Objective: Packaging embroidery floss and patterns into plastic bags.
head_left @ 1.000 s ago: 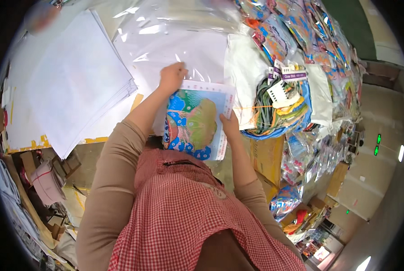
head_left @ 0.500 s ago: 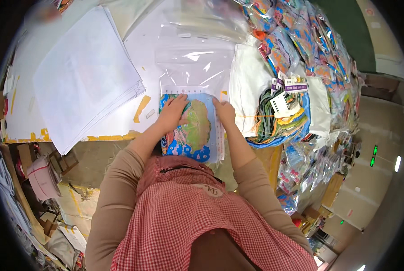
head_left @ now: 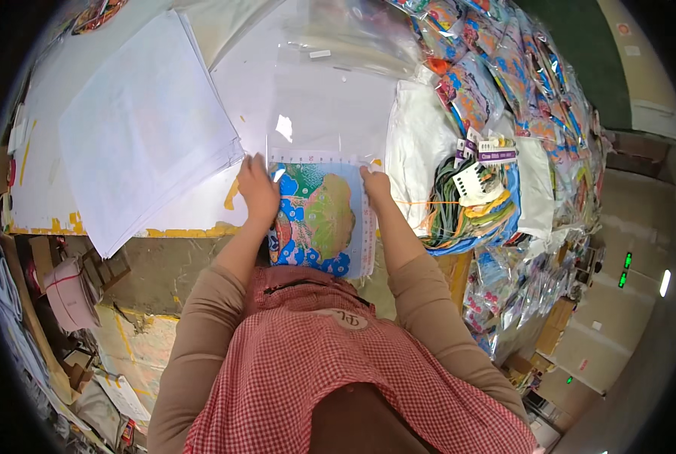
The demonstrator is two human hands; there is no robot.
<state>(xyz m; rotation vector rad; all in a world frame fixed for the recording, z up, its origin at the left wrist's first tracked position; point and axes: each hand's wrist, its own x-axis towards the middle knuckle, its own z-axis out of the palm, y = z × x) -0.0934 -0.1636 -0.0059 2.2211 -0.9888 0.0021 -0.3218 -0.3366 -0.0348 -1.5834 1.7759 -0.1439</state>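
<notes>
A folded, colourful printed fabric (head_left: 324, 216) with a pale ruled border lies at the table's front edge, partly over it. It sits in the lower part of a clear plastic bag (head_left: 330, 113), whose upper part stretches flat away from me. My left hand (head_left: 259, 193) is closed at the bag's left edge, level with the top of the print. Opposite, my right hand (head_left: 377, 187) pinches the right edge between thumb and fingers. The fingertips under the edges are hidden.
To the left lies a stack of white sheets (head_left: 149, 129). Embroidery thread skeins (head_left: 466, 204) with punched cards rest on white packets (head_left: 410, 136) at the right. Beyond them is a heap of filled bags (head_left: 497, 76). Yellow tape (head_left: 164, 232) lines the table's front edge.
My left hand has moved left off the print to the bag's left edge. My right hand stays at the right edge, and the bag has shifted slightly.
</notes>
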